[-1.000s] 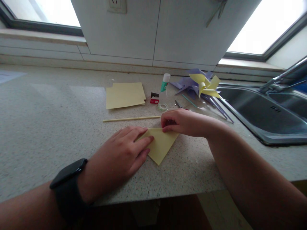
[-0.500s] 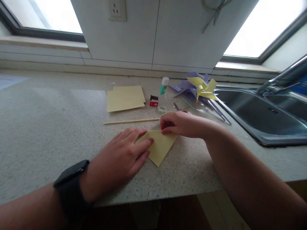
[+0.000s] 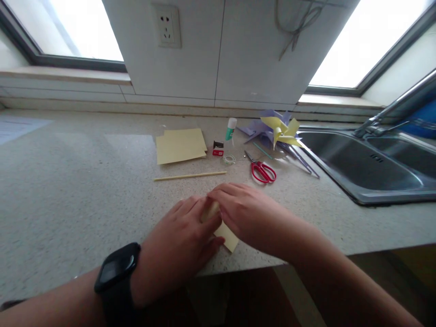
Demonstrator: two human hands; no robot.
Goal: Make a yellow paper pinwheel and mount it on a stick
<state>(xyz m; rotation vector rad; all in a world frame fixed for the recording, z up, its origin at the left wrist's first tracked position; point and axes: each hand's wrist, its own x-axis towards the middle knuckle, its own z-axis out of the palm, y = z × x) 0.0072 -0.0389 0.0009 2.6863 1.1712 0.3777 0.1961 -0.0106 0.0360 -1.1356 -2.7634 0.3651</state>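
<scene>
A folded yellow paper [image 3: 227,236] lies near the front edge of the speckled counter [image 3: 75,190], mostly covered by both hands. My left hand [image 3: 182,245], with a black watch on its wrist, lies flat on the paper's left part, fingers stretched out. My right hand [image 3: 245,213] rests over the paper's right part, fingers extended and pressing down on it. Only a lower corner and a small strip of the paper show between the hands.
Behind the hands lie a thin wooden stick [image 3: 190,175], red scissors [image 3: 261,170], a stack of yellow sheets [image 3: 180,145], a glue stick [image 3: 230,129], a small red and black item [image 3: 218,148], a tape roll [image 3: 229,160] and yellow and purple paper pinwheels [image 3: 277,129]. A steel sink [image 3: 361,168] is on the right.
My right hand has slid left and toward me across the paper, covering most of it and uncovering the red scissors. The view has tilted up slightly. My left hand stays on the paper.
</scene>
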